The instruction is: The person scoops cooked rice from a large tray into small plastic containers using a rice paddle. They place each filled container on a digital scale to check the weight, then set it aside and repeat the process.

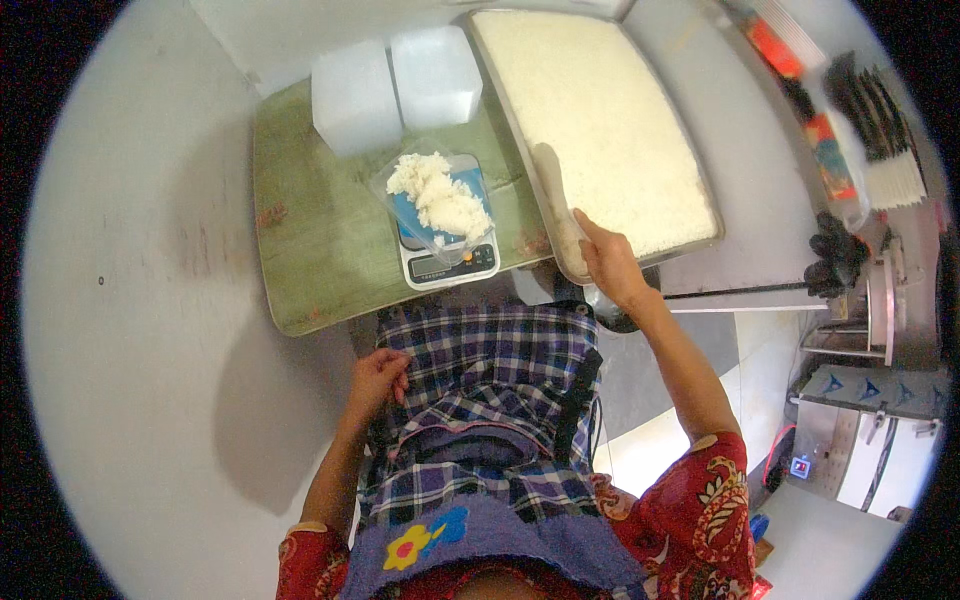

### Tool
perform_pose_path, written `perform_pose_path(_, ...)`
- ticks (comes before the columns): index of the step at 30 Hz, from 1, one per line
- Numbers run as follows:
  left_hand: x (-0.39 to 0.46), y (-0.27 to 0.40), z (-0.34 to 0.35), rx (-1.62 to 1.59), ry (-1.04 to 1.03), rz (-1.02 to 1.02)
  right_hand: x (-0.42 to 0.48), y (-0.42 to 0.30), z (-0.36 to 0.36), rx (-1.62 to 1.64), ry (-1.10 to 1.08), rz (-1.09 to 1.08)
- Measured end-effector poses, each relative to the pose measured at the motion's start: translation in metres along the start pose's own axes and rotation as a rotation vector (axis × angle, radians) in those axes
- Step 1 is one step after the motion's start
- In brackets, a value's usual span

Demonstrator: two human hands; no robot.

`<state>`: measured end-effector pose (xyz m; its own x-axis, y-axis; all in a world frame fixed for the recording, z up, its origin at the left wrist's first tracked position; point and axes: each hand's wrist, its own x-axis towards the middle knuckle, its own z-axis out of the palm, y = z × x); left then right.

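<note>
My right hand [616, 259] reaches over the near left corner of a large metal tray [501, 94] filled with cooked white rice [607, 120]. Its index finger and thumb come together beside a pale, paddle-shaped strip along the tray's left side. Whether that is a tool in the hand or scraped tray floor is unclear. To the left, a clear plastic container [385, 185] with a clump of rice [442, 199] rests askew on a digital kitchen scale [451, 268]. My left hand [379, 381] hangs loosely bent in front of my checked apron [487, 337], with nothing visible in it.
Two stacks of translucent plastic containers [358, 97] stand behind the scale on a green-topped table [322, 217]. White walls border it at the left and back. On the right are packaged utensils [832, 161], black gloves [836, 255] and a metal cabinet [862, 442].
</note>
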<state>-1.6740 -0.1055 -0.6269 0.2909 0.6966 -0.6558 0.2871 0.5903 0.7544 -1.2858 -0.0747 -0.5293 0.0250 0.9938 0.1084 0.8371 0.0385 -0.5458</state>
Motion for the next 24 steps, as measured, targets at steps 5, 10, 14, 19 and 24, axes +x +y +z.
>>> perform_pose_path(5, -0.002, 0.015, 0.004, -0.015, 0.044, 0.029, 0.068, 0.017, 0.008, -0.087, 0.009, -0.044)
perform_pose_path(10, 0.018, 0.086, 0.018, -0.138, 0.108, 0.257, 0.136, 0.027, 0.020, -0.119, 0.035, -0.051)
perform_pose_path(14, 0.041, 0.105, 0.015, -0.258, 0.057, 0.312, 0.186, 0.013, 0.031, -0.154, 0.075, -0.066)
perform_pose_path(19, 0.055, 0.118, 0.019, -0.324, 0.128, 0.254, 0.236, 0.016, 0.041, -0.193, 0.089, 0.013)
perform_pose_path(24, 0.064, 0.126, 0.022, -0.383, 0.133, 0.275, 0.293, 0.024, 0.043, -0.260, 0.092, -0.006)
